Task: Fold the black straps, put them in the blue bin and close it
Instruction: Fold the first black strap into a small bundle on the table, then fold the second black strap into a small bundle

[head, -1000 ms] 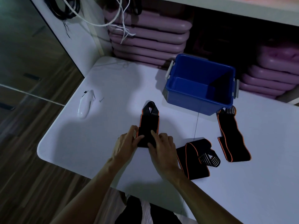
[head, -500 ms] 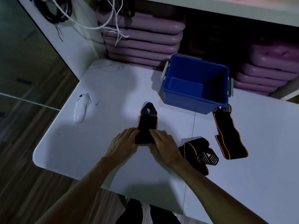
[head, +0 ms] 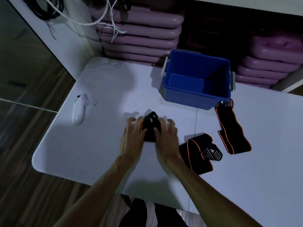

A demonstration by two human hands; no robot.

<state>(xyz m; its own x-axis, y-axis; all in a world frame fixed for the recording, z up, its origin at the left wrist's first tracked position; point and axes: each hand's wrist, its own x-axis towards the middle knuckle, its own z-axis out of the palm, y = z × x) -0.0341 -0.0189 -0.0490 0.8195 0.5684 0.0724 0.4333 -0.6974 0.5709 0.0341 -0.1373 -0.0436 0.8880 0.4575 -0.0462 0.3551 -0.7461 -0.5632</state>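
Note:
A black strap with orange edging (head: 150, 128) lies folded short on the white table (head: 101, 145), pinched from both sides. My left hand (head: 132, 136) holds its left edge and my right hand (head: 165, 136) its right edge, thumbs on top. A second strap (head: 196, 153) lies loosely bunched just right of my right wrist. A third strap (head: 231, 128) lies stretched out flat further right, its striped end touching the blue bin (head: 193, 97). The bin stands open and empty at the back of the table. No lid is in view.
A white handheld device (head: 79, 110) and a small screw (head: 96, 102) lie at the table's left. Stacked purple cases (head: 139, 38) sit behind the bin under a shelf. White cords (head: 113, 22) hang at the back left. The table's front edge is close to my body.
The strap between my hands has been folded shorter, its near end brought up over the far part. Both hands slid forward along it toward the bin.

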